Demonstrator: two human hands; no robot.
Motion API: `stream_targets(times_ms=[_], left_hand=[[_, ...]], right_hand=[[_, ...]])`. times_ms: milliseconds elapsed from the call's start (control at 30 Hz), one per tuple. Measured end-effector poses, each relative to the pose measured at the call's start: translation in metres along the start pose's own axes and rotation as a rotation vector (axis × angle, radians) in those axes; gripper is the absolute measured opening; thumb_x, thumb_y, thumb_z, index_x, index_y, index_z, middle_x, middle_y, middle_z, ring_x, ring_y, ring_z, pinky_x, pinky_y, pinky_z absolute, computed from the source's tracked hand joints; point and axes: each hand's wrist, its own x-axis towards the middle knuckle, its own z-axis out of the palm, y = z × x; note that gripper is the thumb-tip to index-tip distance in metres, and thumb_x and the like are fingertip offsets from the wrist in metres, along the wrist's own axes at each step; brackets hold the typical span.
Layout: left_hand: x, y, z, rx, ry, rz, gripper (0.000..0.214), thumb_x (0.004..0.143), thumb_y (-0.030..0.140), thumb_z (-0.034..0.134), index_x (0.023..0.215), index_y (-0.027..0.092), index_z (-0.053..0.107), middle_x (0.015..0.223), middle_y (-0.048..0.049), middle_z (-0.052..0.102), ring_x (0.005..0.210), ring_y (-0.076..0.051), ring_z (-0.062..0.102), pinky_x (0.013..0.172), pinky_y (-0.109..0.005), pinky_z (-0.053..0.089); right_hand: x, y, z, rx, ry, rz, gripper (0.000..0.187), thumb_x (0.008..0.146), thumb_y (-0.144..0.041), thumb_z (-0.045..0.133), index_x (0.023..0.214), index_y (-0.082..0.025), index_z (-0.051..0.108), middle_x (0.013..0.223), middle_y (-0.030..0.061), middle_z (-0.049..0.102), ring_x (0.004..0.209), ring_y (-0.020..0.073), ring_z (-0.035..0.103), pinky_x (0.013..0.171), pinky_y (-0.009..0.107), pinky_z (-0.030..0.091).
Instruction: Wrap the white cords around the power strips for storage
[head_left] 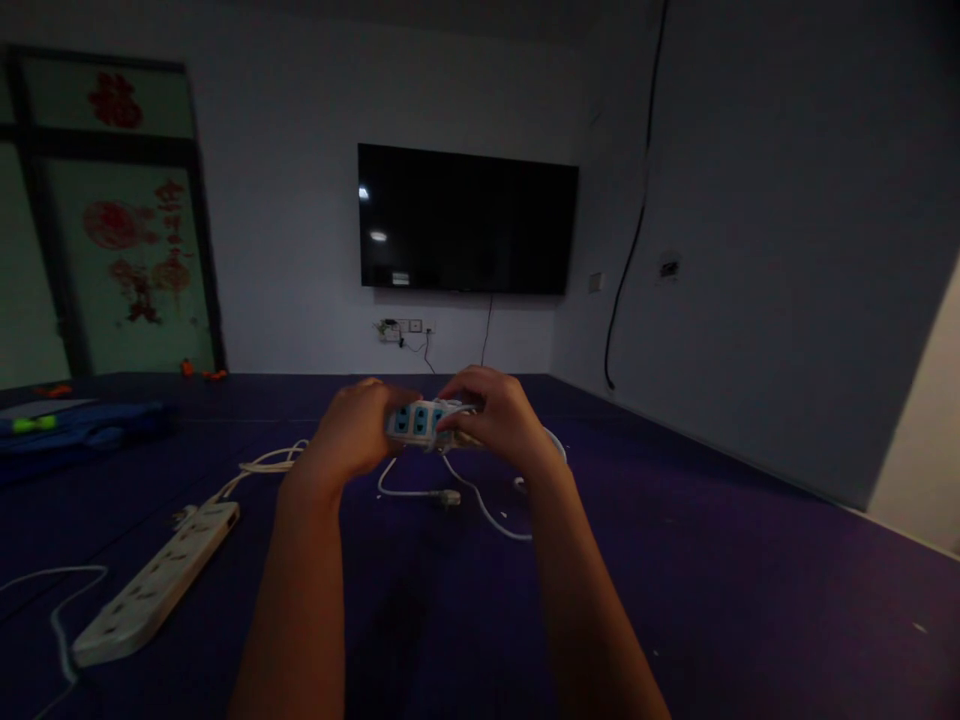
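Note:
A white power strip with blue sockets (421,421) is held up between my two hands, above the dark purple floor. My left hand (364,425) grips its left end, thumb along the top. My right hand (491,415) is closed at the strip's right part, with a piece of white cord pinched between thumb and fingers. The white cord (484,508) hangs down and loops on the floor below. Its plug (448,497) lies on the floor under the strip. My right hand covers the right end of the strip.
A longer white power strip (161,580) lies at the left, with a cream cord (270,463) behind it. Blue cloth (105,425) with a yellow-green item sits farther left. Ahead, a television (469,220) hangs on the wall. A black cable (628,265) dangles along the right wall.

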Motion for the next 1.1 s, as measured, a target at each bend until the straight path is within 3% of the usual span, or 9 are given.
stream_targets(times_ms=[133, 300, 433, 567, 800, 967, 1100], left_hand=[[-0.003, -0.006, 0.002, -0.278, -0.120, -0.031, 0.045, 0.057, 0.014, 0.063, 0.101, 0.026, 0.067, 0.102, -0.0041, 0.070, 0.090, -0.022, 0.064, 0.079, -0.033, 0.047], [-0.007, -0.004, -0.006, -0.418, -0.291, -0.054, 0.051, 0.055, 0.017, 0.068, 0.106, 0.024, 0.066, 0.101, -0.0026, 0.070, 0.089, -0.021, 0.063, 0.078, -0.030, 0.046], [-0.011, 0.000, -0.014, -0.412, -0.393, -0.010, 0.052, 0.053, 0.023, 0.073, 0.105, 0.023, 0.067, 0.099, -0.0018, 0.069, 0.087, -0.021, 0.061, 0.074, -0.028, 0.044], [-0.012, 0.003, -0.018, -0.491, -0.522, 0.116, 0.044, 0.055, 0.026, 0.073, 0.098, 0.023, 0.069, 0.086, 0.0002, 0.069, 0.078, -0.018, 0.060, 0.067, -0.026, 0.042], [-0.002, 0.004, -0.010, -0.658, -0.459, 0.252, 0.048, 0.057, 0.025, 0.074, 0.105, 0.021, 0.066, 0.095, -0.0021, 0.068, 0.084, -0.018, 0.060, 0.074, -0.027, 0.044], [0.004, -0.002, 0.000, -0.776, -0.391, 0.169, 0.053, 0.052, 0.024, 0.076, 0.104, 0.020, 0.067, 0.098, -0.0040, 0.068, 0.088, -0.020, 0.062, 0.078, -0.031, 0.047], [0.002, -0.003, 0.002, -0.915, -0.239, 0.059, 0.052, 0.051, 0.023, 0.075, 0.102, 0.018, 0.068, 0.100, -0.0061, 0.069, 0.089, -0.021, 0.063, 0.080, -0.033, 0.048]], right_hand=[[-0.004, 0.001, -0.009, 0.083, 0.001, 0.051, 0.028, 0.055, -0.019, 0.080, 0.080, -0.016, 0.068, 0.070, -0.0015, 0.059, 0.062, 0.0095, 0.048, 0.055, 0.022, 0.037], [-0.011, 0.003, -0.015, 0.161, -0.033, 0.229, 0.031, 0.050, -0.025, 0.082, 0.077, -0.017, 0.070, 0.067, -0.0016, 0.060, 0.056, 0.0084, 0.046, 0.050, 0.022, 0.035], [-0.014, 0.003, -0.019, 0.422, -0.184, 0.377, 0.036, 0.045, -0.022, 0.083, 0.078, -0.015, 0.070, 0.061, -0.0028, 0.057, 0.052, 0.0077, 0.047, 0.046, 0.021, 0.035], [-0.016, 0.010, -0.021, 0.712, -0.335, 0.368, 0.037, 0.045, -0.017, 0.082, 0.079, -0.016, 0.070, 0.057, -0.0041, 0.057, 0.051, 0.0076, 0.050, 0.047, 0.020, 0.038], [-0.023, 0.043, -0.005, 1.061, -0.225, 0.330, 0.029, 0.053, -0.026, 0.080, 0.078, -0.020, 0.068, 0.060, -0.0050, 0.058, 0.048, 0.0060, 0.050, 0.044, 0.017, 0.038], [-0.031, 0.050, 0.012, 0.962, -0.130, 0.349, 0.028, 0.066, -0.043, 0.069, 0.079, -0.019, 0.065, 0.066, -0.0014, 0.061, 0.054, 0.0108, 0.055, 0.049, 0.022, 0.045], [-0.031, 0.051, 0.018, 0.399, -0.032, 0.304, 0.030, 0.086, -0.039, 0.046, 0.076, -0.016, 0.062, 0.070, 0.0032, 0.061, 0.065, 0.0144, 0.059, 0.058, 0.026, 0.046]])
